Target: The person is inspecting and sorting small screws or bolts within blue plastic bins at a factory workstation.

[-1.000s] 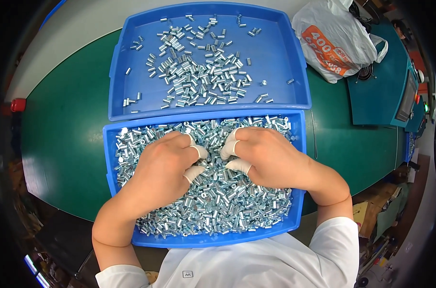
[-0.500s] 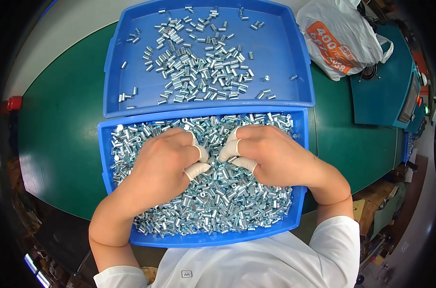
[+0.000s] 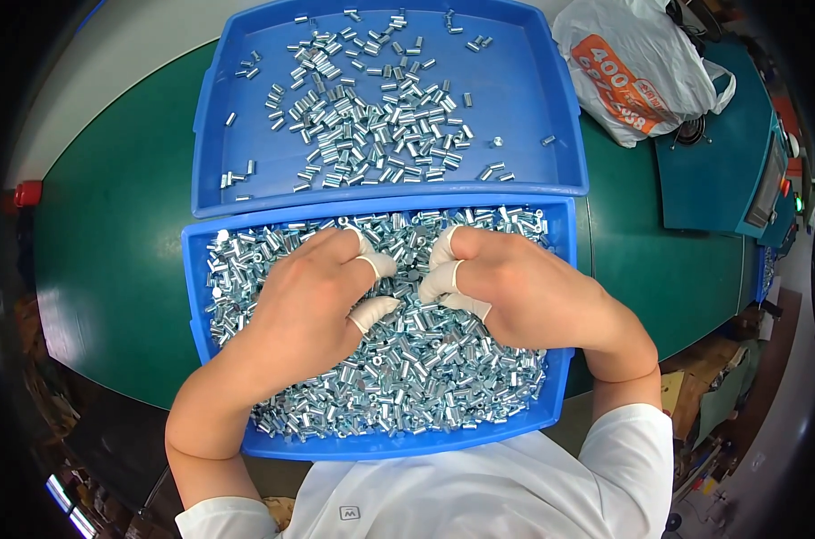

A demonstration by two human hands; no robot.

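Observation:
Small shiny metal sleeves (image 3: 416, 368), some showing a hollow end, fill the near blue tray (image 3: 380, 446). My left hand (image 3: 322, 283) reaches into the pile from the left, with white finger cots on its thumb and two fingers. Its thumb stands apart from the fingertips, and no sleeve shows between them. Facing it, my right hand (image 3: 515, 287) has similar cots, and its fingers are curled in close to the thumb. Whatever lies in its fingertips is hidden. Both hands touch the sleeves near the tray's middle, a short gap apart.
Beyond it, a second blue tray (image 3: 524, 108) holds a looser scatter of sleeves. Both trays stand on a green table (image 3: 111, 269). At the back right are a white plastic bag (image 3: 668, 54) with orange print and a teal machine (image 3: 713, 180) with a panel.
My left thumb and fingers have spread apart. My right fingertips have drawn slightly to the right, widening the gap between the hands. Both trays look nearly unmoved.

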